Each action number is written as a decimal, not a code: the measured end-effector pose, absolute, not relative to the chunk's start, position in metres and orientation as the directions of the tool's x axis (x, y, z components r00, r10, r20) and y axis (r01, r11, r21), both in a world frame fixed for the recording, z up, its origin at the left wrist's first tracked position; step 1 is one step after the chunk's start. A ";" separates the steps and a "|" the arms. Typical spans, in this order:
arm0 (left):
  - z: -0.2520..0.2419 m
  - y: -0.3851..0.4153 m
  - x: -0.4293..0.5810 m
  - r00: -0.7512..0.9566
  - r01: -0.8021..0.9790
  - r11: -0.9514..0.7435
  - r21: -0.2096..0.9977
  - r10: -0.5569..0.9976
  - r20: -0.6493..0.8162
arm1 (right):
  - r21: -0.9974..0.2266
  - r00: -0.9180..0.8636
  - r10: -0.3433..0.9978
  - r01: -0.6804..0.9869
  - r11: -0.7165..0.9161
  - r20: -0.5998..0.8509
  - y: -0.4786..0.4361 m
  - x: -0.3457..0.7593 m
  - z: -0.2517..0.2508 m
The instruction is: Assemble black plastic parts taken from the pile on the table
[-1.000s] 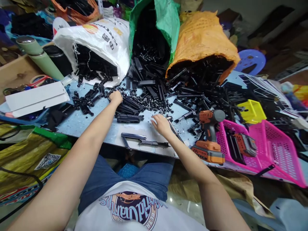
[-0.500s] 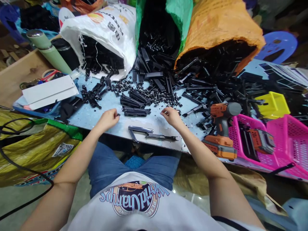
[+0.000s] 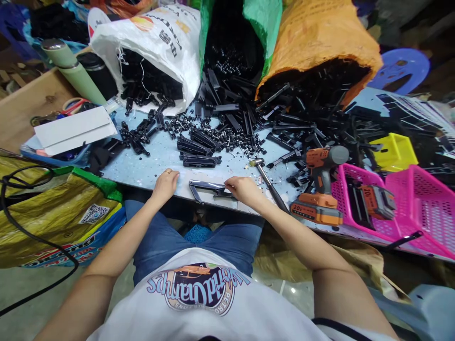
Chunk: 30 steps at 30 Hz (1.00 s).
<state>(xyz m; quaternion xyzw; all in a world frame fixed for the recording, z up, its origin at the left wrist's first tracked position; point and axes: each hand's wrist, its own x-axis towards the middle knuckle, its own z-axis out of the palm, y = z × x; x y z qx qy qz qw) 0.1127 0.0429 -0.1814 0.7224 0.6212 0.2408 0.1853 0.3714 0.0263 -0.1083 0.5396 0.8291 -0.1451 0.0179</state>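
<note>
A black linked arm piece (image 3: 206,184) lies at the table's front edge, its bars hinged in a folded shape. The fingertips of my right hand (image 3: 244,190) are pinched at its right end and cover the joint there; what is between them is hidden. To the left, my left hand (image 3: 166,184) hovers by the edge with its fingers closed, apart from the piece. I cannot make out what it holds. Just beyond, black plastic bars (image 3: 199,160) lie stacked side by side. A hammer (image 3: 269,183) rests to the right of my right hand.
Small pins and black fittings (image 3: 230,137) are heaped behind the bars. White (image 3: 192,52), green (image 3: 275,33) and orange (image 3: 320,38) sacks spill black parts. At right stand a cordless drill (image 3: 322,184) and pink baskets (image 3: 423,203); a blue tray (image 3: 76,160) sits at left.
My right hand has moved down and left onto the linked piece's right end. My left hand has shifted slightly toward the front edge. The hammer has come into view.
</note>
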 end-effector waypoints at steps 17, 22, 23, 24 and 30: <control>-0.169 0.046 0.143 0.013 0.303 0.094 0.948 0.995 -0.103 | -0.176 -0.416 0.908 0.899 0.401 -0.057 0.026 0.350 -0.120; -0.163 0.047 0.144 0.121 0.509 0.021 0.861 0.988 -0.095 | -0.385 -0.495 0.838 0.745 0.545 0.229 0.028 0.328 -0.148; -0.162 0.045 0.142 0.089 0.563 0.023 0.826 0.992 -0.088 | -0.405 -0.516 0.811 0.703 0.585 0.276 0.028 0.323 -0.154; -0.161 0.042 0.140 0.053 0.615 0.031 0.788 0.995 -0.081 | -0.413 -0.539 0.783 0.665 0.622 0.310 0.029 0.318 -0.161; -0.160 0.003 0.152 0.041 0.901 0.090 0.424 0.956 -0.289 | -0.410 -0.645 0.690 0.561 0.719 0.327 0.034 0.309 -0.185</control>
